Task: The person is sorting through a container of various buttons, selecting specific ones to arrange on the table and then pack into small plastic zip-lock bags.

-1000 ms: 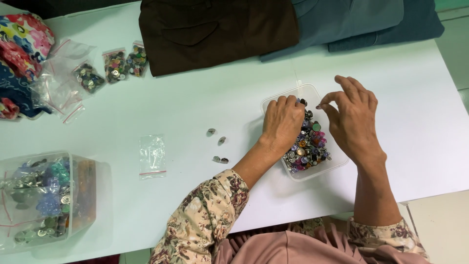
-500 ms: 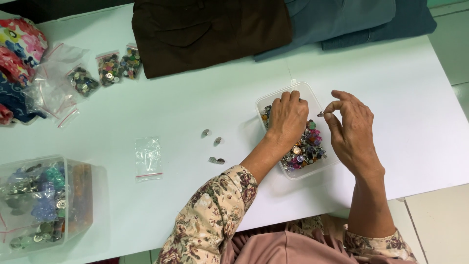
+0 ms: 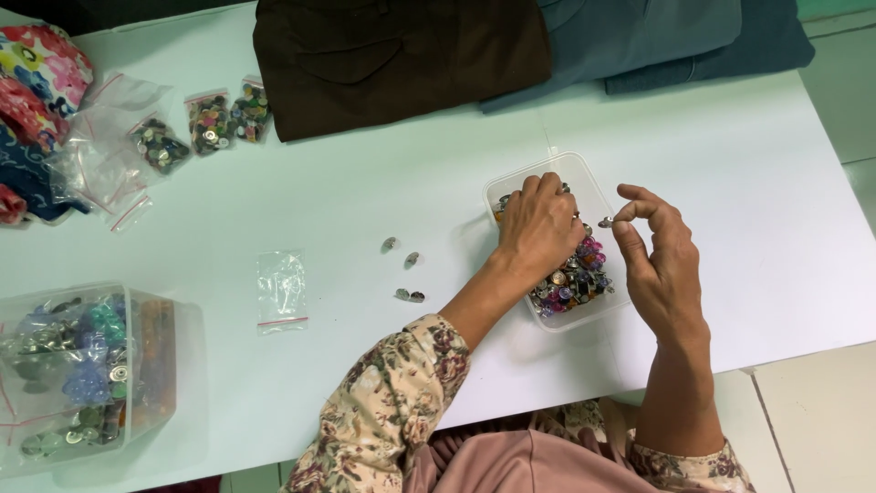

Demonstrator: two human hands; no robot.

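A small clear plastic tray (image 3: 584, 178) full of coloured metal buttons (image 3: 575, 278) sits on the white table. My left hand (image 3: 540, 226) rests palm down inside the tray, fingers curled into the buttons; whether it grips any is hidden. My right hand (image 3: 659, 265) hovers just right of the tray, pinching one small button (image 3: 606, 222) between thumb and forefinger. A few loose buttons (image 3: 408, 274) lie on the table left of the tray, near a small empty zip bag (image 3: 281, 290).
A clear box (image 3: 82, 370) of bagged buttons stands at the front left. Small zip bags of buttons (image 3: 196, 123) and patterned cloth (image 3: 36, 82) lie at the back left. Folded brown fabric (image 3: 392, 55) and blue-grey fabric (image 3: 657, 36) lie along the back edge.
My right hand has lifted slightly from the tray with a button pinched. My left hand stays in the tray.
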